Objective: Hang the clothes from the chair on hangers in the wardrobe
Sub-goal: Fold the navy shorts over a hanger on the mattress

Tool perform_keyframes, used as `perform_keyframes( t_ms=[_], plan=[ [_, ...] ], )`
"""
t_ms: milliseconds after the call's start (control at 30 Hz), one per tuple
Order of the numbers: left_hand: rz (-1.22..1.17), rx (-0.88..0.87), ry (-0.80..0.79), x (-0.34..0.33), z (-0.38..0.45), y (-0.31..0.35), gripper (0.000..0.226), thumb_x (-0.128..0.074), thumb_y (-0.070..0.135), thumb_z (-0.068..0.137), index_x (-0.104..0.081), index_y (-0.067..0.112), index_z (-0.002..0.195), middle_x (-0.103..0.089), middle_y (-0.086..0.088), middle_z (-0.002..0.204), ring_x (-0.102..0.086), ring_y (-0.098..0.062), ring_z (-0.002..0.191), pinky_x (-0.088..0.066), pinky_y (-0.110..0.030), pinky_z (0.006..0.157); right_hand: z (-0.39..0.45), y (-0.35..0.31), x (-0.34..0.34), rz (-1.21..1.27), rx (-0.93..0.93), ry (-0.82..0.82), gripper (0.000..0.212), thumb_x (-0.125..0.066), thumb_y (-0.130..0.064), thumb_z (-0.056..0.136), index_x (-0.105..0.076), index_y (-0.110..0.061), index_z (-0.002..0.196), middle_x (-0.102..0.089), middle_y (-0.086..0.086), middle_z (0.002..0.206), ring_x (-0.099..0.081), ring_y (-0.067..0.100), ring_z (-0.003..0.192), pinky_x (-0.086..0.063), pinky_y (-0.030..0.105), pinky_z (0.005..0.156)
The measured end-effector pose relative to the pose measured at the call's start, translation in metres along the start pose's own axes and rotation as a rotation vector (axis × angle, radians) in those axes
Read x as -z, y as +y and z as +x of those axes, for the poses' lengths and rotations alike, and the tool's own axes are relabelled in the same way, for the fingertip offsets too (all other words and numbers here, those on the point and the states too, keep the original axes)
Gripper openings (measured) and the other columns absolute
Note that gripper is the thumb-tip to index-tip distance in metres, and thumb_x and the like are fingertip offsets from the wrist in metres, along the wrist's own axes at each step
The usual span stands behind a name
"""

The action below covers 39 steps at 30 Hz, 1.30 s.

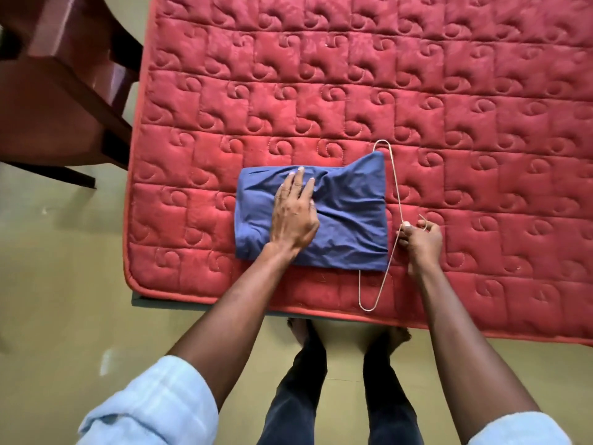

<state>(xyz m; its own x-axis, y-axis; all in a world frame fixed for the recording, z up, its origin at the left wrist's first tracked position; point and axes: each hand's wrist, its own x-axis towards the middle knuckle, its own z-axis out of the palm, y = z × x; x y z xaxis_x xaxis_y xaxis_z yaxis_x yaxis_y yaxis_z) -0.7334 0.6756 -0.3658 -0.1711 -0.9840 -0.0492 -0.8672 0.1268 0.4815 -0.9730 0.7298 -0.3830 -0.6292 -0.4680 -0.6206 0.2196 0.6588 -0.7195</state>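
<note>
A folded blue garment [349, 220] lies on the red quilted mattress [353, 91] near its front edge. My left hand [293, 216] rests flat on the garment with straight fingers spread. A thin pale wire hanger [395, 187] lies along the garment's right edge, with one side tucked under or into the cloth. My right hand [420, 237] pinches the hanger at its neck, just below the hook, to the right of the garment.
A dark wooden chair [61, 85] stands at the upper left beside the mattress, with no clothes visible on the part in view. The yellowish floor [64, 300] runs in front of the mattress, where my bare feet [346, 335] stand.
</note>
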Motion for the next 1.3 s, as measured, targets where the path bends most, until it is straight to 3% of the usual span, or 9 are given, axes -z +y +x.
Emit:
perform_keyframes(
  t_ms=[100, 300, 467, 633, 767, 867, 1000, 1067, 1300],
  plan=[
    [0.137, 0.068, -0.179, -0.024, 0.007, -0.003, 0.059, -0.038, 0.037, 0.101, -0.027, 0.015, 0.154, -0.015, -0.013, 0.163, -0.01, -0.032, 0.151, -0.008, -0.051, 0.121, -0.014, 0.006, -0.002, -0.54, 0.415, 0.229, 0.056, -0.07, -0.012, 0.08, -0.049, -0.002, 0.131, -0.052, 0.022, 0.128, -0.048, 0.036, 0.121, -0.038, 0.037, 0.102],
    [0.307, 0.116, -0.245, -0.042, 0.002, -0.042, 0.071, -0.024, 0.062, 0.099, -0.004, 0.026, 0.157, 0.004, -0.006, 0.165, 0.008, -0.023, 0.152, 0.017, -0.049, 0.118, -0.034, 0.061, -0.016, -1.025, 0.884, -0.218, 0.053, -0.054, -0.025, 0.093, -0.047, -0.006, 0.142, -0.037, 0.017, 0.152, -0.034, 0.032, 0.141, -0.026, 0.041, 0.118],
    [0.356, 0.443, 0.055, -0.022, 0.004, -0.073, 0.07, -0.022, 0.057, 0.1, -0.014, 0.018, 0.157, -0.006, -0.017, 0.163, -0.002, -0.037, 0.151, 0.001, -0.06, 0.119, -0.044, 0.064, -0.025, -1.002, 0.753, -0.004, 0.056, -0.041, -0.033, 0.096, -0.043, -0.006, 0.144, -0.031, 0.017, 0.156, -0.027, 0.037, 0.143, -0.02, 0.042, 0.119],
    [0.324, -0.106, 0.034, -0.017, -0.017, -0.081, 0.064, -0.036, 0.04, 0.101, -0.025, 0.006, 0.153, -0.021, -0.018, 0.161, -0.015, -0.034, 0.15, -0.002, -0.049, 0.122, -0.056, 0.025, -0.075, -0.717, 1.041, -0.11, 0.046, -0.047, -0.002, 0.077, -0.065, -0.003, 0.119, -0.058, 0.02, 0.131, -0.053, 0.035, 0.121, -0.038, 0.04, 0.106],
    [0.335, 0.042, -0.053, -0.024, -0.033, -0.096, 0.073, -0.033, 0.053, 0.097, -0.026, 0.006, 0.153, -0.02, -0.014, 0.162, -0.012, -0.03, 0.151, -0.003, -0.051, 0.122, -0.04, -0.018, -0.125, -0.854, 1.139, -0.143, 0.024, -0.055, -0.008, 0.075, -0.069, -0.011, 0.095, -0.064, 0.012, 0.103, -0.059, 0.034, 0.095, -0.04, 0.039, 0.08],
    [0.33, 0.067, -0.044, -0.024, -0.028, -0.097, 0.072, -0.031, 0.054, 0.096, -0.032, 0.006, 0.151, -0.026, -0.013, 0.16, -0.017, -0.029, 0.15, -0.002, -0.05, 0.122, -0.018, -0.045, -0.144, -1.02, 1.068, -0.085, 0.022, -0.055, -0.018, 0.082, -0.067, -0.012, 0.1, -0.059, 0.013, 0.115, -0.051, 0.035, 0.108, -0.035, 0.042, 0.089],
    [0.252, 0.092, 0.233, -0.01, -0.005, -0.088, 0.045, -0.043, 0.033, 0.098, -0.057, 0.009, 0.133, -0.057, -0.013, 0.135, -0.052, -0.032, 0.124, -0.035, -0.048, 0.107, 0.005, -0.06, -0.146, -1.231, 0.957, -0.212, 0.024, -0.056, -0.025, 0.087, -0.068, -0.011, 0.103, -0.055, 0.013, 0.121, -0.042, 0.034, 0.118, -0.029, 0.045, 0.098],
    [0.242, 0.128, 0.281, -0.003, 0.016, -0.089, 0.04, -0.049, 0.028, 0.095, -0.057, 0.012, 0.131, -0.056, -0.015, 0.132, -0.051, -0.033, 0.119, -0.035, -0.044, 0.102, 0.009, -0.063, -0.147, -1.271, 0.912, -0.281, 0.023, -0.056, -0.025, 0.087, -0.068, -0.011, 0.102, -0.054, 0.014, 0.121, -0.04, 0.034, 0.119, -0.028, 0.046, 0.099],
    [0.212, 0.175, 0.273, -0.002, 0.047, -0.105, 0.012, -0.052, 0.012, 0.088, -0.06, 0.011, 0.097, -0.062, -0.014, 0.114, -0.054, -0.034, 0.11, -0.037, -0.043, 0.095, 0.013, -0.08, -0.149, -0.977, 0.844, -0.188, 0.019, -0.057, -0.025, 0.092, -0.063, -0.011, 0.104, -0.059, 0.011, 0.119, -0.044, 0.032, 0.118, -0.028, 0.041, 0.096]
  ],
)
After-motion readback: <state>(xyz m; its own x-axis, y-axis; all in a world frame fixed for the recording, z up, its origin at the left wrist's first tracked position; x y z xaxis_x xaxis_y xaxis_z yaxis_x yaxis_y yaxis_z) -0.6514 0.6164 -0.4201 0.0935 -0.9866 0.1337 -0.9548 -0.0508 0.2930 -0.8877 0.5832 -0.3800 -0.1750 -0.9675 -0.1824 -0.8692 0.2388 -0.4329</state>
